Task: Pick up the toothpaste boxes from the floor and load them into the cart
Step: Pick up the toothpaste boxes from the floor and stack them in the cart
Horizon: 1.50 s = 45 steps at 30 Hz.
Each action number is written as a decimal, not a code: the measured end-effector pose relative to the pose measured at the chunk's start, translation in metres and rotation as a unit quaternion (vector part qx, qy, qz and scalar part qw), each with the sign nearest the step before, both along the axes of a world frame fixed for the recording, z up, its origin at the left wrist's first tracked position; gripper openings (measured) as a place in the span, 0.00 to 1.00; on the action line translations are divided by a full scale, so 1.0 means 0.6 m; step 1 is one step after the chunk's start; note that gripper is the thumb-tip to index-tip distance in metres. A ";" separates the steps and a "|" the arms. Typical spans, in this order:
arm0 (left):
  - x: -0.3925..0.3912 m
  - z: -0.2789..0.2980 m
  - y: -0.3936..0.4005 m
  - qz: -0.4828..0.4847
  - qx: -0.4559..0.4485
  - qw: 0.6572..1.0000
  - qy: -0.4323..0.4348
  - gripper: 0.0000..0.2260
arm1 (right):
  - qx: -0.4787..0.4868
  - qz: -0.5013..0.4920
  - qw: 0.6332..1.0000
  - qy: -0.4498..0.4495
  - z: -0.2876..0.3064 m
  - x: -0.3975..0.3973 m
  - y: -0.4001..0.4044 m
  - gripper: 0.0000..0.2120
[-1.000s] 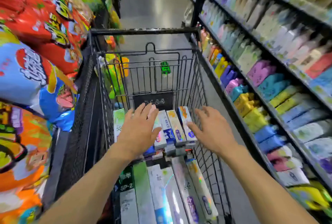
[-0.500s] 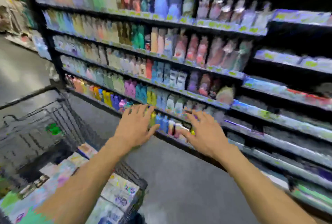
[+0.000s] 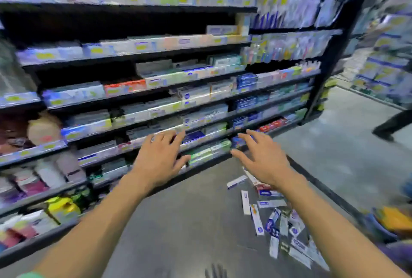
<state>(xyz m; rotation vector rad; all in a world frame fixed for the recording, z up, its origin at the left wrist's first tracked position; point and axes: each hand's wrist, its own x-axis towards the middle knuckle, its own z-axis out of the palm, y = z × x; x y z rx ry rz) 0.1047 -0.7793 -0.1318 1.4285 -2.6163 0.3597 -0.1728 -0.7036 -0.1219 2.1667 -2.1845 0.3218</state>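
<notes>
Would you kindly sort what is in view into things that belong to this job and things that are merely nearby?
Belongs to the job:
- toothpaste boxes scattered on the floor
- left hand, open and empty
- right hand, open and empty

Merely nearby:
- stocked shelves
- passer-by's leg

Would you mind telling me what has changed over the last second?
The view swung right, from the cart to the shelves; toothpaste boxes on the floor now show and the cart is out of view. The left hand and right hand stay open and empty.
</notes>
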 end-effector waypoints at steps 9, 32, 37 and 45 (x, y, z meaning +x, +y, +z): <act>-0.436 -0.025 -0.077 -0.185 0.028 0.982 -0.026 0.36 | 0.010 -0.228 0.974 -0.016 -0.037 -0.349 0.111 0.35; -1.023 -0.336 -0.277 -0.419 0.152 0.888 -0.114 0.33 | 0.121 -0.452 0.876 -0.112 -0.350 -0.748 0.036 0.35; -1.108 -0.499 -0.276 -0.443 0.186 0.869 -0.115 0.33 | 0.158 -0.435 0.879 -0.117 -0.535 -0.819 0.021 0.35; -1.138 -0.904 -0.245 -0.439 0.219 0.860 -0.137 0.33 | 0.177 -0.424 0.877 -0.141 -0.933 -0.855 0.054 0.37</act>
